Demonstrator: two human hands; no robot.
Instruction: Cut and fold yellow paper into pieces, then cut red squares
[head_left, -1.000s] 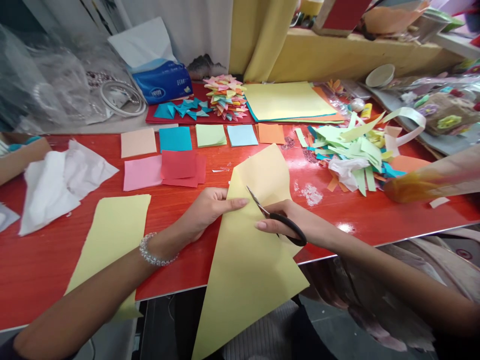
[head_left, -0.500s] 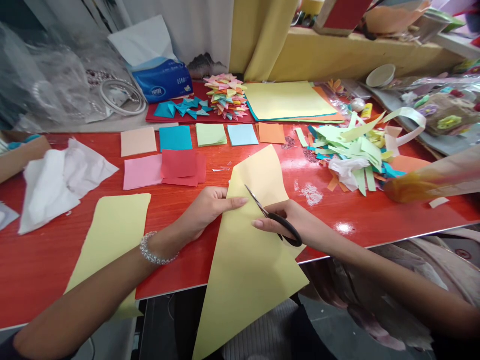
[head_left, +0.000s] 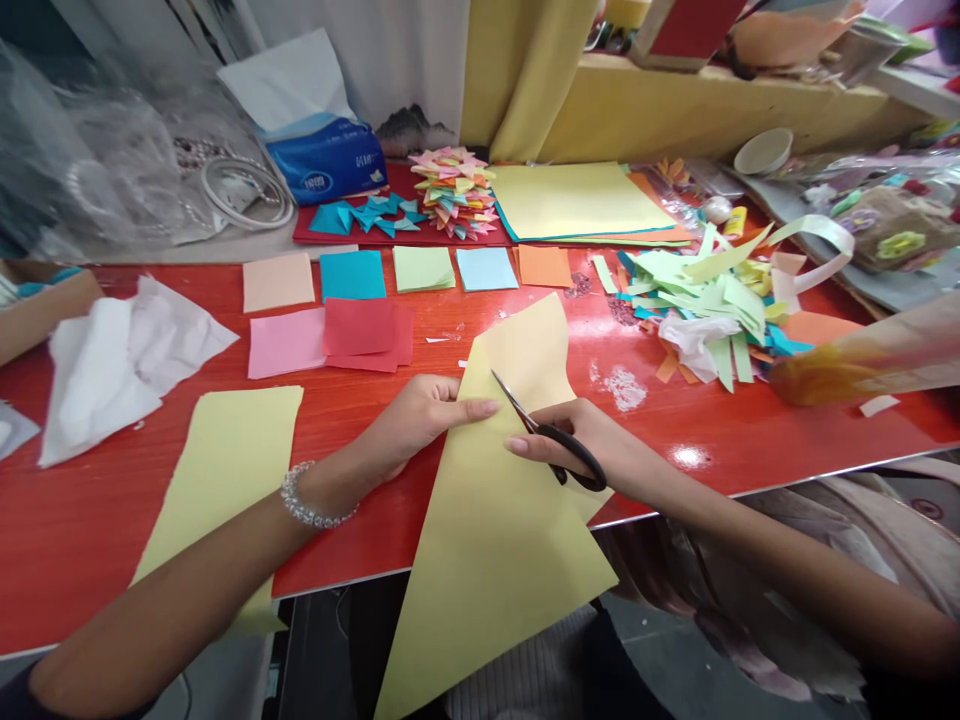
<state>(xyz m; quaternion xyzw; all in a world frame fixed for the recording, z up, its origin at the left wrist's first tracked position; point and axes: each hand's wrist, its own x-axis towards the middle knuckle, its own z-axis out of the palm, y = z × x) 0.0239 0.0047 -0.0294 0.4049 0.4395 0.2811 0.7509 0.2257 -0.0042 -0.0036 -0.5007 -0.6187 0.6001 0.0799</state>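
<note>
A large yellow sheet [head_left: 487, 540] hangs over the table's front edge, its upper part curled back. My left hand [head_left: 427, 420] pinches its left edge, thumb on top. My right hand [head_left: 577, 445] holds black-handled scissors [head_left: 574, 455], whose blades lie at the sheet near my left thumb, pointing up and left. The lower blade is hidden by the paper. Another yellow sheet [head_left: 232, 450] lies on the table under my left forearm.
Small coloured paper squares [head_left: 352, 275] lie in rows behind my hands. Paper scraps [head_left: 720, 300] are heaped at the right. Crumpled tissue [head_left: 112, 360] lies left. A blue tissue pack [head_left: 326, 160] and a folded paper piece [head_left: 454, 192] stand at the back.
The lower part of the yellow sheet has swung slightly left, and its curled top has shifted a little. Both hands keep their grips, almost unmoved.
</note>
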